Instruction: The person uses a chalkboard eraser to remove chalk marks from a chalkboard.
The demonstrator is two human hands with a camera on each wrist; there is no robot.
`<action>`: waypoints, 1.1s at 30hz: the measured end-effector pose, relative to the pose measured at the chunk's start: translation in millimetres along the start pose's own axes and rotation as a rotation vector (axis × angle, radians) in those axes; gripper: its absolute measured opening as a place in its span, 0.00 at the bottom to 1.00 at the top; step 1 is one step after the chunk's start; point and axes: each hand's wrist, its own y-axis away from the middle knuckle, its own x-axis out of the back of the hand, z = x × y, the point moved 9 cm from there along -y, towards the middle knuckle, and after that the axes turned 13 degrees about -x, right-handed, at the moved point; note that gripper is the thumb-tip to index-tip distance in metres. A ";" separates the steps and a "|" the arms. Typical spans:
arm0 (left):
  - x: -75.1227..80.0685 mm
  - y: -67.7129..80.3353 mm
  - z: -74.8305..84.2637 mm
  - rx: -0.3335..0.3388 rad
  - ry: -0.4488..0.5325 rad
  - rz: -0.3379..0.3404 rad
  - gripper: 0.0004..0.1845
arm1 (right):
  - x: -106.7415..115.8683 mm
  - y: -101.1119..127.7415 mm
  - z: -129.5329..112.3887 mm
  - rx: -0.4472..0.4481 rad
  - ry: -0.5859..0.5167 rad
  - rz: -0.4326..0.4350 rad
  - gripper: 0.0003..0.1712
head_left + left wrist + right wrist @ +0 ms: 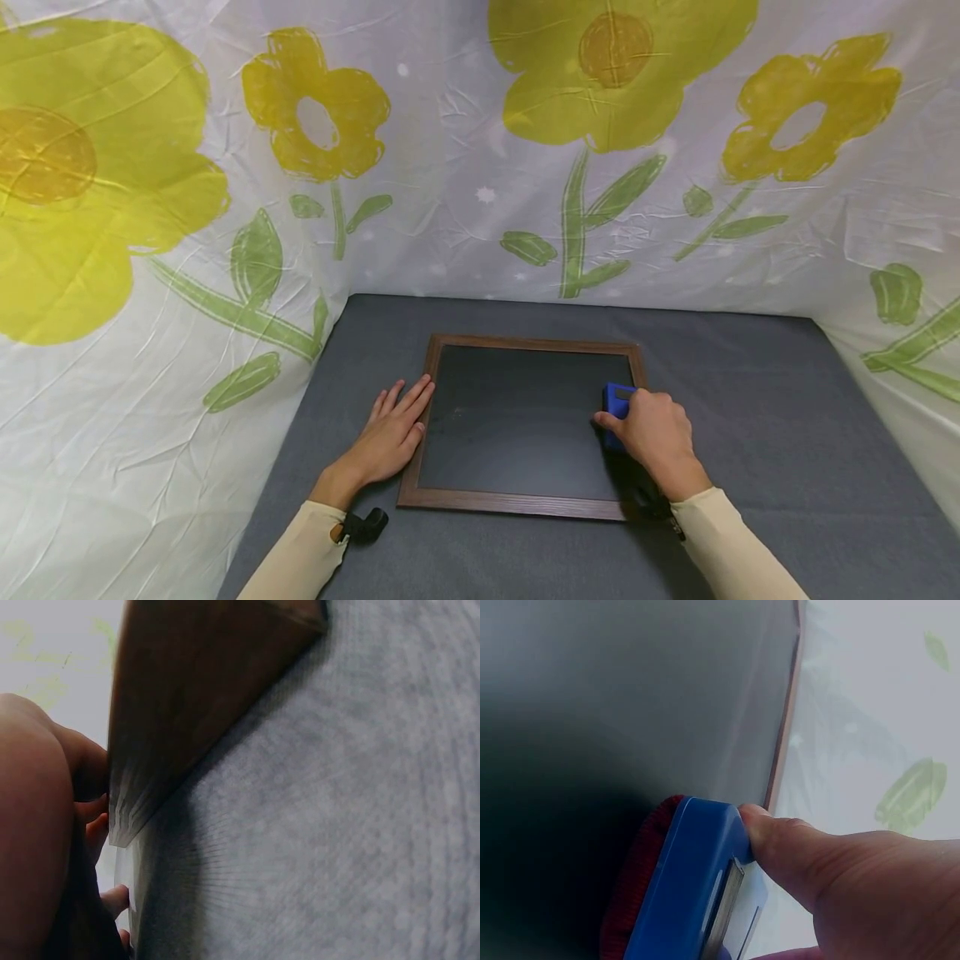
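A small chalkboard [525, 421] with a brown wooden frame [517, 502] lies flat on the grey cloth. My right hand [658, 433] grips a blue board eraser [617, 402] near the board's right side. In the right wrist view the eraser [694, 877] shows a dark red fabric pad [641, 892] turned toward the board, with the thumb [787, 847] against its blue body. My left hand [386, 437] rests at the left side of the frame, its fingers extended and the fingertips on the wood. A faint pale smudge [457, 412] marks the board's left part.
Dark grey cloth [765, 450] covers the table. White fabric with yellow flowers [615, 50] hangs behind and at both sides. A black strap device [365, 527] sits at the left wrist.
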 end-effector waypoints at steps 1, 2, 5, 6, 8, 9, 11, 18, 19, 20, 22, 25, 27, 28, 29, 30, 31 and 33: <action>-0.8 0.1 -0.8 0.002 0.001 -0.002 0.35 | 0.2 -0.5 2.5 -0.002 0.003 0.000 0.41; -2.2 0.3 -2.3 0.004 -0.004 -0.007 0.35 | 0.6 -0.6 4.3 -0.005 0.004 0.002 0.41; -4.6 0.4 -4.5 0.015 -0.004 -0.015 0.35 | 1.3 -1.0 7.7 -0.006 0.003 0.010 0.42; -4.6 0.3 -4.2 0.018 -0.004 -0.016 0.35 | 1.5 -1.2 8.1 -0.005 0.002 0.013 0.42; -3.0 -0.7 -1.4 0.010 -0.010 -0.007 0.35 | 2.0 -1.2 8.4 -0.006 0.001 0.019 0.42; -2.2 -0.9 0.2 0.005 -0.009 0.000 0.35 | 2.0 -1.4 8.4 -0.007 0.004 0.021 0.42; 0.9 -1.8 4.3 -0.001 -0.018 0.008 0.34 | 2.3 -1.0 7.2 -0.006 0.007 0.022 0.42; 3.4 -1.5 6.7 0.005 -0.011 -0.002 0.34 | 1.0 0.8 2.4 -0.007 0.027 0.014 0.41; 2.0 -1.2 4.8 0.009 -0.010 -0.009 0.34 | 0.9 0.7 1.9 -0.005 0.028 0.016 0.41; 0.4 -0.7 2.5 0.014 -0.010 -0.016 0.34 | 1.1 0.8 1.1 -0.004 0.032 0.018 0.41; -2.1 -0.2 -1.1 0.025 -0.010 -0.032 0.35 | 1.1 1.0 -0.6 0.001 0.036 0.023 0.40; -4.4 0.4 -5.5 0.037 -0.005 -0.048 0.35 | 0.7 1.3 -4.5 0.008 0.033 0.029 0.40; -5.2 0.4 -7.4 0.044 -0.002 -0.057 0.35 | -0.2 1.9 -8.2 0.014 0.031 0.028 0.39; -5.6 0.3 -8.0 0.047 -0.001 -0.060 0.35 | -1.0 2.3 -10.3 0.017 0.032 0.027 0.39; -5.9 0.2 -8.5 0.051 0.003 -0.063 0.35 | -1.8 2.6 -12.6 0.020 0.032 0.025 0.39; -6.2 0.2 -8.8 0.054 0.004 -0.068 0.36 | -2.7 2.8 -14.8 0.022 0.033 0.022 0.40; -6.5 0.1 -9.0 0.056 0.006 -0.071 0.35 | -3.6 3.2 -17.0 0.024 0.034 0.020 0.40; -7.2 0.0 -9.2 0.061 0.008 -0.077 0.35 | -5.6 3.4 -20.9 0.027 0.034 0.017 0.40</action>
